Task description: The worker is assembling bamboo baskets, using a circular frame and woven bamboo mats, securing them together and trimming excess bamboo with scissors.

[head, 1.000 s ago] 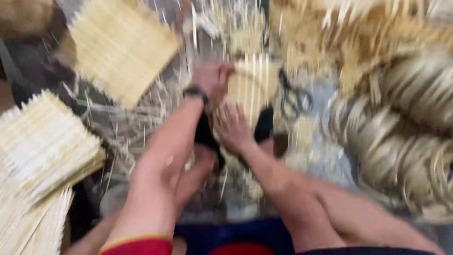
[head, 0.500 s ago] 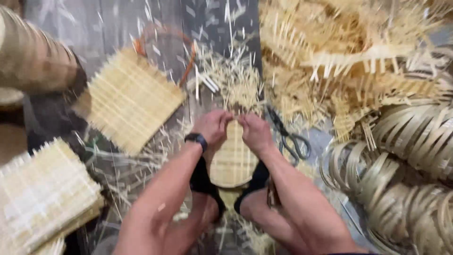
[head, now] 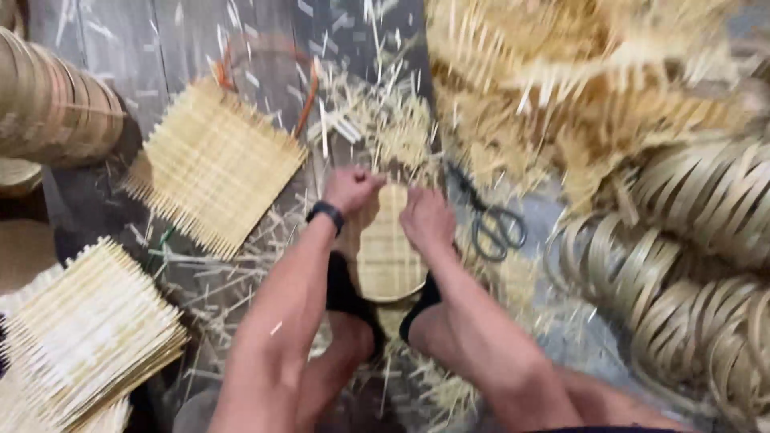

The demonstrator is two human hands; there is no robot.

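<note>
In the head view, the left hand is curling its fingers closed around the upper left edge of a small rounded woven mat of pale bamboo strips, while the right hand is pressing down on the mat's upper right edge, fingers bent over it in a grip. A black wristband is sitting on the left wrist. The mat is lying on the floor between the person's two feet in black socks, which are touching its lower sides. Dark metal scissors are lying just right of the right hand. A square woven bamboo panel is resting to the upper left, a stack of similar square panels at lower left, and coils of flat bamboo strip are piling up at right.
</note>
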